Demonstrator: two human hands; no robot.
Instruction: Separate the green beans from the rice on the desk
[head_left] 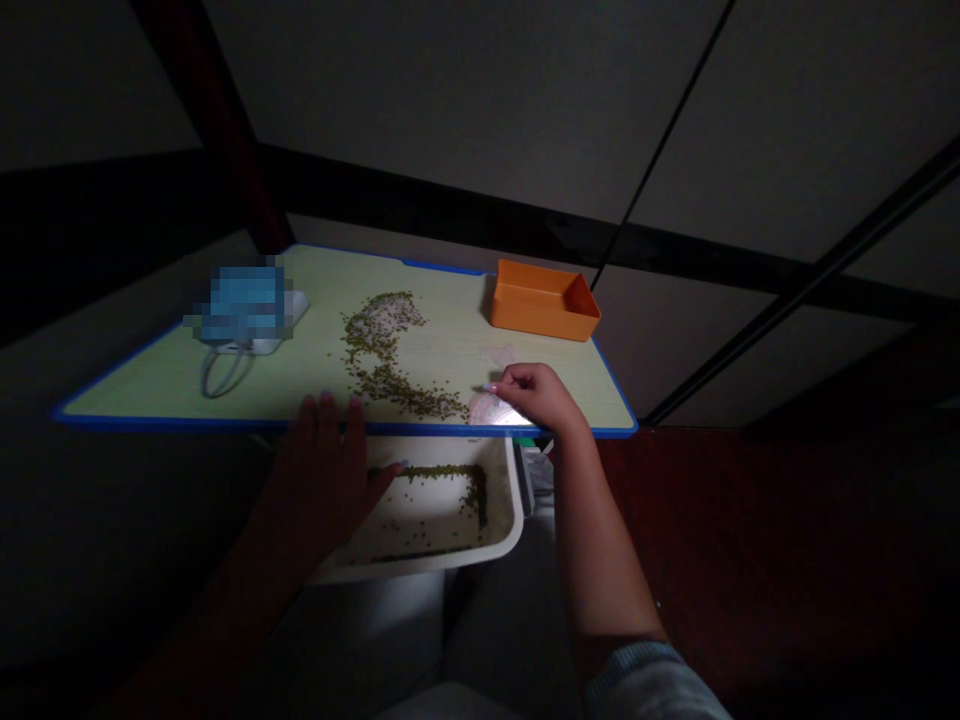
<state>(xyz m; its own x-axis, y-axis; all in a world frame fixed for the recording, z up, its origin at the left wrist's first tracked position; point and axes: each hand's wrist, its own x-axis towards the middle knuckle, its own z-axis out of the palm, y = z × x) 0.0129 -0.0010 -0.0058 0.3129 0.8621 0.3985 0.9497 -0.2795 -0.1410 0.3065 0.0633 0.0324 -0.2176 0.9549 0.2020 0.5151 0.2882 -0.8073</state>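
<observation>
A trail of small green beans lies scattered across the pale green table, from the middle down toward the front edge. My right hand rests on the table at the front edge, fingers curled around a whitish, faintly glowing flat thing beside the beans. My left hand holds the near rim of a white tray just below the table edge, fingers together over it and thumb inside. Beans lie in the tray along its far and near sides.
An orange open box stands at the table's back right corner. A blurred blue item on a white device with a cable loop sits at the left. The room around is dark; a dark red floor lies to the right.
</observation>
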